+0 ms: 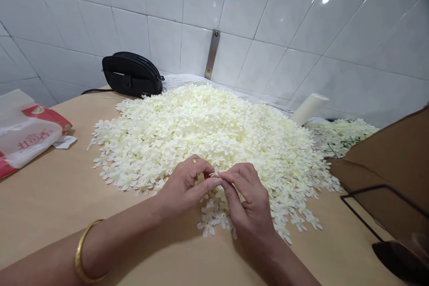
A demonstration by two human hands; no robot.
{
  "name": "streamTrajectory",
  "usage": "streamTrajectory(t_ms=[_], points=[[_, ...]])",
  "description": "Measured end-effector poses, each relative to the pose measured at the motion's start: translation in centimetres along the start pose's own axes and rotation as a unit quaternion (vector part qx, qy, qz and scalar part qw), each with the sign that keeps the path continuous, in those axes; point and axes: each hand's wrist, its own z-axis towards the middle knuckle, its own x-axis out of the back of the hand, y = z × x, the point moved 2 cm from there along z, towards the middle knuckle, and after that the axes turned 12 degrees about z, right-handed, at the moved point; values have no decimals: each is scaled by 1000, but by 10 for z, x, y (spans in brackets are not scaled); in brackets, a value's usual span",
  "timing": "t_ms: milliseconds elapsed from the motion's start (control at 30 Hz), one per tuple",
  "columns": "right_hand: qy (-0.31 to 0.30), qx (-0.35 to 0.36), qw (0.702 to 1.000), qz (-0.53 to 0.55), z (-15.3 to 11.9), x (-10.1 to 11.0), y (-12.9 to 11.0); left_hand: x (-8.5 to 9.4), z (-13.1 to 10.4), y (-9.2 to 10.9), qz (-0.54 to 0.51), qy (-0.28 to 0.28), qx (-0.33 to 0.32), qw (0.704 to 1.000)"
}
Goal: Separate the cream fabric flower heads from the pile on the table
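A wide heap of cream-white artificial flowers (201,120) covers the middle of the table. In front of it, my left hand (189,183) pinches a small white flower (215,174) between thumb and fingers. My right hand (248,196) meets it from the right, its thumb and index finger pressed together at the same flower. The fingers hide most of that flower. Several loose flowers (214,216) lie on the table between and below my hands.
A black bag (132,74) rests behind the heap at the left. On the tan table (67,205), a red and white plastic bag (30,136) lies far left. A white roll (308,108), a cardboard piece (385,161) and a black metal frame (363,220) are at the right.
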Motion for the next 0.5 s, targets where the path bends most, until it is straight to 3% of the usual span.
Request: streamTrajectory(t_ms=[100,200,400,500], points=[[7,-14,1000,15,0,0,-2,0,0,-1,-52,-12,40,998],[39,-75,995,51,1,2,-3,-1,0,-3,-96,-28,69,993],[0,-162,977,137,5,2,-3,-4,-1,-4,-105,-50,62,991],[23,-190,967,167,4,2,-7,-4,-1,-2,-88,-53,58,993]])
